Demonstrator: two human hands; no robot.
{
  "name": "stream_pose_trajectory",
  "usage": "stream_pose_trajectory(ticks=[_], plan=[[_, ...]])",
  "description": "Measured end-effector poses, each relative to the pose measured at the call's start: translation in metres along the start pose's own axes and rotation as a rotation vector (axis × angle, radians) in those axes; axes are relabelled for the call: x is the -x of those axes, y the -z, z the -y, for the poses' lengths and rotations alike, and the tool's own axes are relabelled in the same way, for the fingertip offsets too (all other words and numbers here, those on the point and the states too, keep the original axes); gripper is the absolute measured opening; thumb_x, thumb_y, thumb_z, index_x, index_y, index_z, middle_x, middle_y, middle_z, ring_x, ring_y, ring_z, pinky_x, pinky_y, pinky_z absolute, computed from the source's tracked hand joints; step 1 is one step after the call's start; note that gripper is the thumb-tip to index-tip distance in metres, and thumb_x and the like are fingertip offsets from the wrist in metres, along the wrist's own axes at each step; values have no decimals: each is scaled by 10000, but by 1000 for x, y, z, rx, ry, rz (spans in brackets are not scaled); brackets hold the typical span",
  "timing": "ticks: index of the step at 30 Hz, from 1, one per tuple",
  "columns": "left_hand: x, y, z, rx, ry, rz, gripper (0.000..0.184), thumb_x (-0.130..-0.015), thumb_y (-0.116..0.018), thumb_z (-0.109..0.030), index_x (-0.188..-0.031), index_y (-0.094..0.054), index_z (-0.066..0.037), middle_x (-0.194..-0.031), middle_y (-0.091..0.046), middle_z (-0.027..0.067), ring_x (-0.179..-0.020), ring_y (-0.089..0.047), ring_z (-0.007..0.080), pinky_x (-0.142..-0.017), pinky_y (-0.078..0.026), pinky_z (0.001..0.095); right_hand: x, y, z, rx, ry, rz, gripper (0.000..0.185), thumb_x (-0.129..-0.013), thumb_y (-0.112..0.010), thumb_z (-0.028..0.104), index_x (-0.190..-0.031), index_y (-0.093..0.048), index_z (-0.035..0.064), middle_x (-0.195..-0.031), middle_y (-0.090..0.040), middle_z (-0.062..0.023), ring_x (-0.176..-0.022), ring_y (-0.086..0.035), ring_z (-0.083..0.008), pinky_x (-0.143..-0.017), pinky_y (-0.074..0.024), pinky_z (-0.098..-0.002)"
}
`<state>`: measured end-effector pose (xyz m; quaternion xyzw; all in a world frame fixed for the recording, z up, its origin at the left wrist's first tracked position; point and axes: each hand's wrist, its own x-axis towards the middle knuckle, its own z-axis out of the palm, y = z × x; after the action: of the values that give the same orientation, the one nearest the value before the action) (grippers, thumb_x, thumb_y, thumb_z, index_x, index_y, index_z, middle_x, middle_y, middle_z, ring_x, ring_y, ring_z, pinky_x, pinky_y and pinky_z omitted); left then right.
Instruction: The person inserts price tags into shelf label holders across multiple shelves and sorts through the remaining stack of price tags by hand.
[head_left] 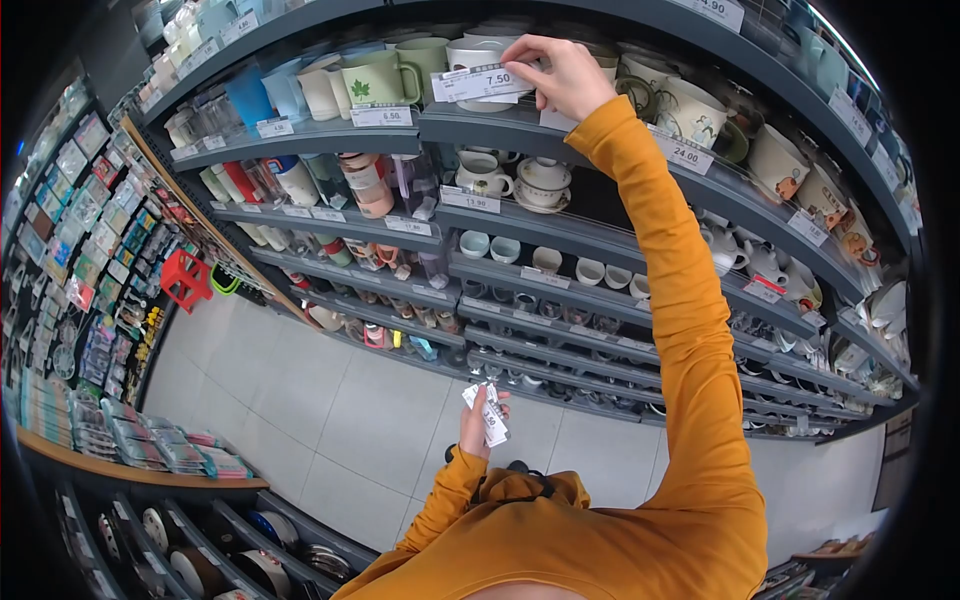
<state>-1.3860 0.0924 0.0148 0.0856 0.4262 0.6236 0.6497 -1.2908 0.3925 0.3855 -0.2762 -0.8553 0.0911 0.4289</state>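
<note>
My right hand (565, 75) is raised to the upper shelf, thumb and fingers pinching the right end of a price tag (478, 84) that reads 7.50. The tag is in front of a white mug (470, 52), partly covering it. Just left of it stands a green mug (378, 80) with a leaf print. Down at waist height, my left hand (478, 425) is closed around a small stack of price tags (487, 413); the top one is partly readable. Whether the pinched tag touches the shelf edge I cannot tell.
Other shelf tags, such as one reading 24.00 (682, 150), line the shelf edges. Lower shelves carry a white teapot (484, 178), cups and small bowls (590, 271). A red stool (186, 280) stands at the left aisle. Behind me, pan lids (270, 528) fill a rack.
</note>
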Motion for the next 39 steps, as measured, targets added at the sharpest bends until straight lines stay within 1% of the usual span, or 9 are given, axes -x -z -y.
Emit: stream_pose_trajectory(ticks=[2, 8, 11, 15, 16, 19, 25, 31, 39], plan=[[-1, 2, 2, -5, 7, -3, 352, -978, -453, -335, -1161, -505, -39, -944, -640, 96, -682, -591, 146, -592, -496, 266, 1, -3, 4, -35, 9, 48, 182, -886, -614, 198, -984, -648, 49, -846, -681, -71, -482, -584, -107, -479, -459, -249], [-3, 7, 4, -19, 17, -8, 340, -980, -449, -334, -1156, -507, -48, -947, -644, 99, -681, -595, 148, -591, -498, 266, -2, 0, 10, 148, 90, -158, 166, -889, -607, 224, -995, -646, 102, -831, -681, -29, -479, -583, -119, -492, -459, -259], [-3, 8, 4, -12, 19, -8, 339, -980, -451, -335, -1153, -509, -50, -947, -645, 100, -680, -596, 149, -591, -498, 266, -2, 3, 10, 215, 51, -99, 184, -890, -602, 250, -1000, -646, 110, -825, -680, -9, -477, -581, -121, -499, -463, -268], [-5, 10, 4, -13, 32, -11, 337, -978, -456, -334, -1147, -511, -48, -947, -645, 103, -680, -596, 151, -591, -498, 266, -3, -1, 5, 115, 21, -25, 209, -887, -603, 269, -1000, -641, 98, -841, -681, -37, -483, -583, -119, -503, -466, -271], [-5, 9, 4, -10, 29, -8, 338, -978, -457, -334, -1148, -511, -48, -948, -645, 103, -680, -596, 152, -592, -498, 266, -3, -1, 6, 105, 22, -14, 203, -889, -603, 256, -1007, -638, 93, -854, -678, -62, -479, -577, -117, -503, -466, -266], [-3, 10, 4, 0, 24, -3, 338, -977, -457, -334, -1151, -512, -49, -953, -647, 104, -681, -597, 152, -592, -499, 267, -4, 2, 8, 88, 4, -39, 195, -890, -604, 229, -1013, -635, 81, -865, -672, -72, -470, -555, -108, -497, -457, -257], [-2, 13, 4, -2, 23, 5, 343, -974, -461, -341, -1153, -512, -53, -963, -647, 100, -691, -600, 146, -593, -503, 264, -9, 4, 4, 46, 0, -23, 184, -889, -608, 191, -1011, -632, 55, -902, -667, -62, -490, -517, -77, -483, -437, -242], [0, 14, 5, 4, 14, 3, 352, -974, -460, -347, -1158, -511, -52, -961, -644, 96, -691, -596, 144, -592, -503, 262, -14, 8, -3, -23, 8, 8, 176, -890, -607, 176, -1021, -626, 61, -870, -651, -55, -501, -519, -70, -483, -441, -238], [1, 15, 3, 14, 13, 1, 364, -975, -460, -348, -1165, -510, -42, -964, -641, 98, -688, -590, 145, -596, -499, 264, -18, 7, -1, -8, 4, 14, 154, -899, -586, 171, -1021, -623, 82, -862, -650, -28, -505, -519, -60, -416, -414, -210]])
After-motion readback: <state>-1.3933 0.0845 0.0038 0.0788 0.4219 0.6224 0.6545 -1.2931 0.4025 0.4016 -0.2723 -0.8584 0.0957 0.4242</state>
